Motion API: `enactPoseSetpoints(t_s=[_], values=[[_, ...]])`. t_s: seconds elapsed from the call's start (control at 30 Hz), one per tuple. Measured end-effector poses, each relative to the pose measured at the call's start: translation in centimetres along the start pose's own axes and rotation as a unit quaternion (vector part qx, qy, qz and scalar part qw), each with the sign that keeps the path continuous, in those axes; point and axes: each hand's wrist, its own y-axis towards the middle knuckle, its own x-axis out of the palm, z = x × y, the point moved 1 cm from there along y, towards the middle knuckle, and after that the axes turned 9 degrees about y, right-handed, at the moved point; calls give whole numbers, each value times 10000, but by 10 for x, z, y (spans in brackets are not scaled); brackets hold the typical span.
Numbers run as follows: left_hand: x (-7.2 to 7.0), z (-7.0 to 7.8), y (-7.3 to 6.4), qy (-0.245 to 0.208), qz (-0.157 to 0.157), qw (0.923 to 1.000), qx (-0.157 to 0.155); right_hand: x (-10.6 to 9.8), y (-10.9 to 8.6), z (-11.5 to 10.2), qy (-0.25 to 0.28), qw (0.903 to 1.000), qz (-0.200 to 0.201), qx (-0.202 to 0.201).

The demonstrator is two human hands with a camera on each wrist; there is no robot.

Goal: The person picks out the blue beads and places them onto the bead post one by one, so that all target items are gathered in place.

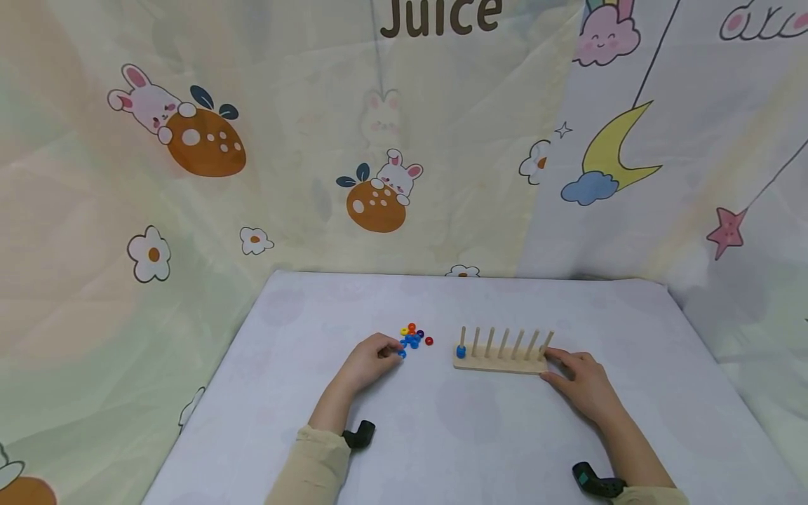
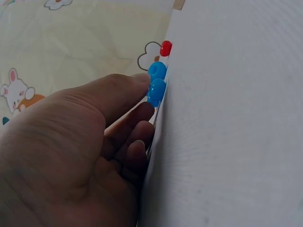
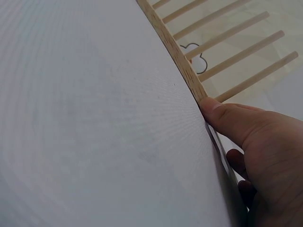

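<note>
My left hand (image 1: 369,361) is at the small pile of beads, pinching a blue bead (image 1: 402,354) between thumb and fingertips near the table surface. In the left wrist view, the thumb tip meets the blue beads (image 2: 157,88), and the other fingers curl below. A wooden peg board (image 1: 499,365) with a row of several upright pegs stands to the right. Blue beads (image 1: 461,351) sit on its leftmost peg; the other pegs carry none. My right hand (image 1: 586,387) grips the board's right end, thumb at the front edge, fingers behind and partly hidden.
Behind the left fingertips lie more blue beads (image 1: 413,341), a yellow bead (image 1: 404,331), a dark bead (image 1: 420,334) and red beads (image 1: 429,341). A white cloth covers the table (image 1: 492,435). A printed curtain (image 1: 284,140) hangs behind it.
</note>
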Motion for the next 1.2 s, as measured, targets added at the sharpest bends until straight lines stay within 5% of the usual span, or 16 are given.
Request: enactPoseSetpoints(t_s=[0.6,1.2], values=[[7,-5,3,539,178,9981,246,0,-1,-1,11,10000,-15,54],[7,-1,2,421,139,9989,152,0,-1,-2,48,9998,-38,196]])
